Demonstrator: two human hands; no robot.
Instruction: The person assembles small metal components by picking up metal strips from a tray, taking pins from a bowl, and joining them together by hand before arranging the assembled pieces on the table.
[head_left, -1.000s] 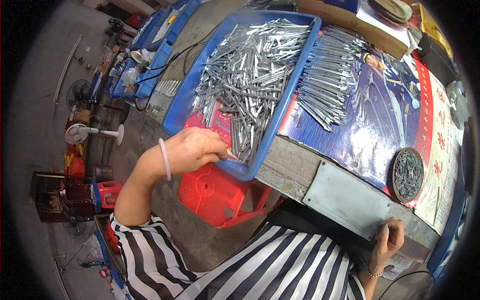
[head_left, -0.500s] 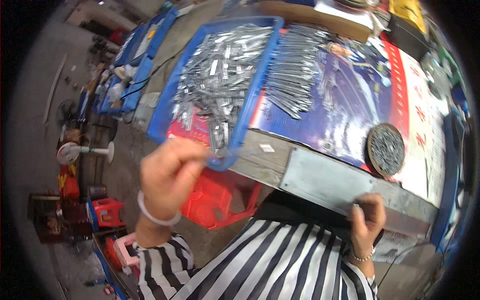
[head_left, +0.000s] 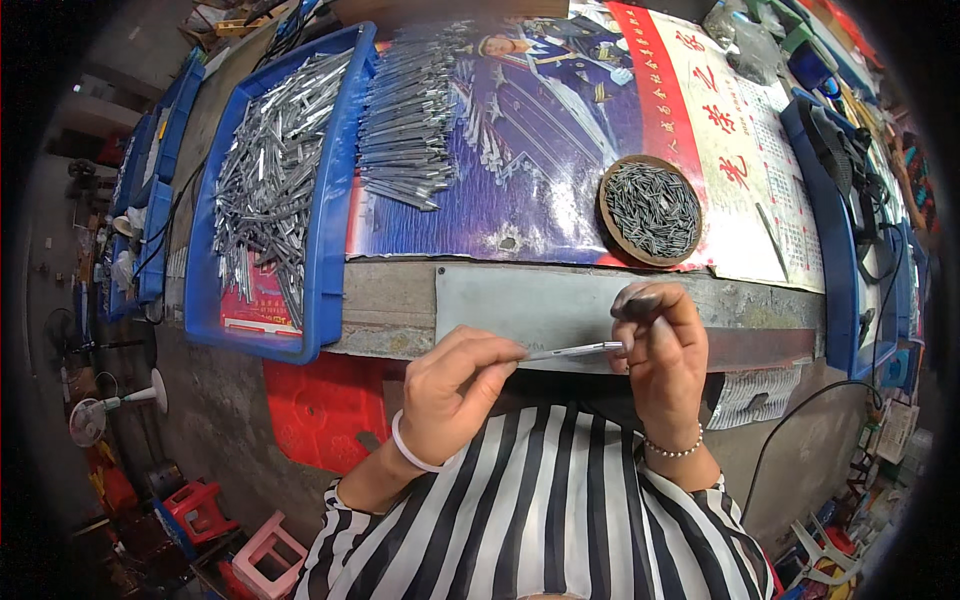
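Note:
In front of my striped shirt, my left hand (head_left: 460, 390) pinches one end of a slim silver metal rod (head_left: 570, 351). The rod lies almost level above the near edge of a grey metal plate (head_left: 530, 300). At its other end is my right hand (head_left: 665, 345), fingers curled together and darkened at the tips; what they pinch is hidden. A round bowl (head_left: 605, 215) of small dark metal pins (head_left: 652, 208) stands just beyond that hand. To the left, a blue tray (head_left: 328, 250) holds many similar silver rods (head_left: 280, 150).
A row of rods (head_left: 405, 130) lies beside the tray on a printed poster (head_left: 560, 215) covering the bench. Another blue tray (head_left: 845, 320) with black straps is at the right. Below the bench are a red stool (head_left: 325, 405) and a hanging cable (head_left: 775, 440).
My left hand has come from the tray's near end to the front of my body, with the rod now plainly visible. My right hand has risen to meet it. The view has swung right.

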